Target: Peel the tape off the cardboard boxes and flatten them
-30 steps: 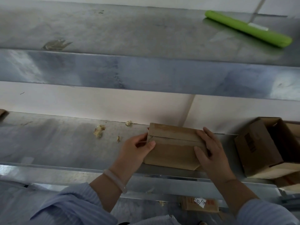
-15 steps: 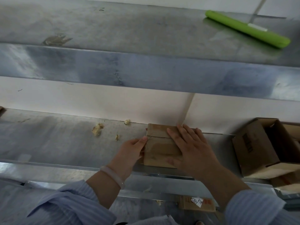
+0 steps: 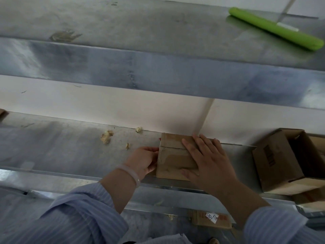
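Small cardboard box: plain brown corrugated board, squat rectangular block, closed. Matte surface apart from a smoother, faintly shiny band across the top; whether that band is tape, cannot tell. A thin dark seam crosses the top face. Long axis runs left to right along the shelf, seam parallel to it. The box sits flat at the front lip of the lower metal shelf, near edge just over the rim and far edge close to the white wall.

Right hand: no closed grip. Palm down, fingers straight and spread, pressing flat on the right part of the top, hiding that end.

Left hand: grip closed on the box's left end, fingers curled against the upper edge, thumb lower on the same side. Pale smooth bangle on the wrist; pale blue striped sleeve pushed back.

Shelf is dull brushed sheet metal, scuffed and streaked. Crumpled yellowish scraps lie to the left of the box, apart from it.

To the right, well apart, a larger open carton lies tipped on its side, mouth to the right, dark print on one face.

Upper metal shelf carries a bright green roll, a smooth cylinder lying on the diagonal.

Below, a flat cardboard piece with a handwritten white label.
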Action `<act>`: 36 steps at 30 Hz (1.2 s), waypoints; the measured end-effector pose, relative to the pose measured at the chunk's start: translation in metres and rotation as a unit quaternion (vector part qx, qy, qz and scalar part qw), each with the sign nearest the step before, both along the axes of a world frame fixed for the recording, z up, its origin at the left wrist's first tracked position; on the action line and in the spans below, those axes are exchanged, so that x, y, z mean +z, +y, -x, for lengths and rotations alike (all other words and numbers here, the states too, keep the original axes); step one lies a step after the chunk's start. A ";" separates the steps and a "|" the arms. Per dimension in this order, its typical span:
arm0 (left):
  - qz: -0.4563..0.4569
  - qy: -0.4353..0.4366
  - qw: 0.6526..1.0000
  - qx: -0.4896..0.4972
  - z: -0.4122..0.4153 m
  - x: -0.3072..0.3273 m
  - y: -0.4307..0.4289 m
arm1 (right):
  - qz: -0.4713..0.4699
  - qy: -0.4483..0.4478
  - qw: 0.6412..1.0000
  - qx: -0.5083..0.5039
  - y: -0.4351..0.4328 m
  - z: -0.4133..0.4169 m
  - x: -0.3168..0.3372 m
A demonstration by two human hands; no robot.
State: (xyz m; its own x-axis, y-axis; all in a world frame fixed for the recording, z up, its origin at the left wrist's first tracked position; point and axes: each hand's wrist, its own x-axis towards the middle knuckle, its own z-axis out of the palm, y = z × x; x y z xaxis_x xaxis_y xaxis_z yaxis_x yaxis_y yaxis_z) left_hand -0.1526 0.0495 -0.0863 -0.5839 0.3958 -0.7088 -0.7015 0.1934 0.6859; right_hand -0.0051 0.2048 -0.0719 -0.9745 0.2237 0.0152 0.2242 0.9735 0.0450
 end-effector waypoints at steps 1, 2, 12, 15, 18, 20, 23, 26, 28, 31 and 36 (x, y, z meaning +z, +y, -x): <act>0.007 0.004 1.000 -0.008 0.000 -0.001 0.002 | 0.000 0.002 1.000 0.000 0.000 -0.001 0.000; 0.015 0.010 1.000 -0.016 0.000 -0.002 0.003 | 0.001 0.002 1.000 0.001 0.000 -0.001 0.000; 0.011 0.152 0.988 0.000 0.012 0.016 -0.011 | 0.001 0.011 1.000 0.003 0.000 -0.002 0.000; -0.031 0.203 0.979 0.005 0.021 0.037 -0.025 | -0.003 0.009 1.000 -0.021 0.001 0.003 0.000; -0.045 0.257 0.965 0.001 0.030 0.050 -0.039 | -0.010 0.009 1.000 -0.018 0.002 0.004 -0.002; -0.042 0.254 0.966 -0.013 0.028 0.050 -0.042 | -0.012 0.009 1.000 -0.019 0.001 0.004 -0.003; -0.048 0.190 0.980 -0.023 0.016 0.038 -0.037 | -0.011 0.013 1.000 -0.023 -0.001 0.003 -0.002; -0.106 0.070 0.992 -0.003 0.005 0.029 -0.031 | -0.008 0.024 0.999 -0.023 -0.002 0.002 0.000; -0.142 0.018 0.990 0.007 0.002 0.028 -0.028 | -0.008 0.029 0.999 -0.023 -0.003 0.003 0.001; -0.151 0.044 0.987 -0.025 0.001 0.031 -0.027 | -0.005 0.031 0.999 -0.023 -0.003 0.003 0.001; 0.016 0.349 0.906 -0.238 -0.005 0.050 -0.016 | -0.005 0.035 0.999 -0.017 -0.002 0.001 0.000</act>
